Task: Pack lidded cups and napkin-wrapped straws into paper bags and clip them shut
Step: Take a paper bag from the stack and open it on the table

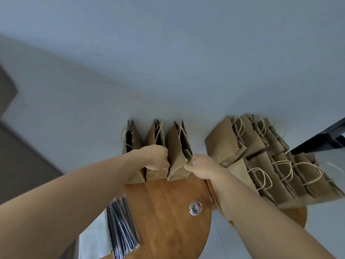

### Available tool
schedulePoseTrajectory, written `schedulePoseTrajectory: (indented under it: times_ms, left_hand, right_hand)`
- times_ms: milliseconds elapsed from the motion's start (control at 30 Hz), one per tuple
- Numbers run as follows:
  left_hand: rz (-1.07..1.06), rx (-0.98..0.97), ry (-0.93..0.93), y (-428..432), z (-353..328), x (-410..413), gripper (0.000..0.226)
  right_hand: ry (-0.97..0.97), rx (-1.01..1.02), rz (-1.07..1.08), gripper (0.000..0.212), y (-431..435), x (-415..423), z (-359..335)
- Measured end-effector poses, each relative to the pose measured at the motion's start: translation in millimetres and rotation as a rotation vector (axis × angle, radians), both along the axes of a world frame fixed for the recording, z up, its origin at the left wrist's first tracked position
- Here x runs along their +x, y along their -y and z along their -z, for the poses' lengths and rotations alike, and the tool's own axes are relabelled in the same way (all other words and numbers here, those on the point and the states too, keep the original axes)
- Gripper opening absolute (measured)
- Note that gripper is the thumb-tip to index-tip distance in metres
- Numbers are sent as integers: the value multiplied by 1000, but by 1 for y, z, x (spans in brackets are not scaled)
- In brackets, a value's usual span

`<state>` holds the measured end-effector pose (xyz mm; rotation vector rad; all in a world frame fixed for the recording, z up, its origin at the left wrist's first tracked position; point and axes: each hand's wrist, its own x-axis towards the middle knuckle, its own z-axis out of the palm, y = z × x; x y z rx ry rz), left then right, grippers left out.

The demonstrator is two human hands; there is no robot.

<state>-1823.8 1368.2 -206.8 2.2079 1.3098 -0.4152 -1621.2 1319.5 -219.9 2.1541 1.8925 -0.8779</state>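
3 paper bags stand open in a row at the worktop's (168,212) far edge, by the wall: left bag (135,135), mid bag (155,135), right bag (177,152). Right grip (199,167) pinches the right bag's near rim corner. Left grip (156,157) is curled betw. mid and right bags; clamped on paper or not, can't tell. Flat bag pile (261,165) lies to the right. Clip tub (195,208) is mid-worktop and the straw bundle (122,225) near-left.
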Motion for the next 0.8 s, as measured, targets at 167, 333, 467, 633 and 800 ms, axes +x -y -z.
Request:
schedulePoseTrajectory:
  times_ms: [167, 333, 467, 633, 800]
  left_hand:
    - [-44, -5, 8, -6, 7, 5, 45]
    - [-116, 4, 0, -12, 14, 16, 42]
    - [-210, 27, 9, -10, 20, 32, 42]
    - [-334, 131, 60, -3, 21, 48, 37]
    - [-329, 181, 99, -1, 6, 57, 40]
  right_hand:
    - [32, 137, 100, 43, -40, 12, 17]
    - [25, 174, 57, 22, -80, 17, 50]
    - [15, 179, 54, 17, -91, 25, 73]
    - [-81, 295, 109, 18, -81, 48, 62]
    - [-103, 380, 77, 19, -54, 65, 26]
